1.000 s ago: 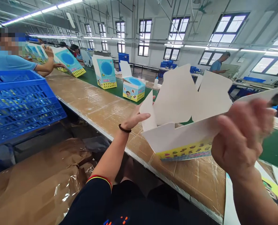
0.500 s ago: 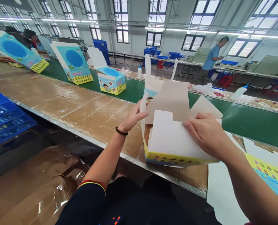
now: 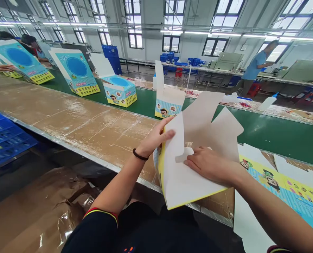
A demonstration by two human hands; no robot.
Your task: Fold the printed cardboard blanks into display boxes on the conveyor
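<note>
"What's on my feed right now?"

"I see the left hand (image 3: 156,135) grasping a half-folded card box (image 3: 198,123), its fingers (image 3: 167,131) wrapped over a side wall (image 3: 172,165). The right hand (image 3: 208,163) presses flat on a white inner flap (image 3: 198,182), not clenched. The box is tilted, held up over the front edge of a brown-papered table (image 3: 74,112)."

"What could go wrong?"

"If the left hand's grip slackens, the box could drop past that edge. Pushing at a bad angle could crease or tear the thin tab (image 3: 184,154) by the right hand. A flat printed sheet (image 3: 283,189) under the right forearm could get snagged."

"Any readable labels?"

"I can't read any brand. Upright boxes (image 3: 119,90) on the green belt (image 3: 278,144) show cartoon faces and a yellow band, but the small print is beyond me."
</note>
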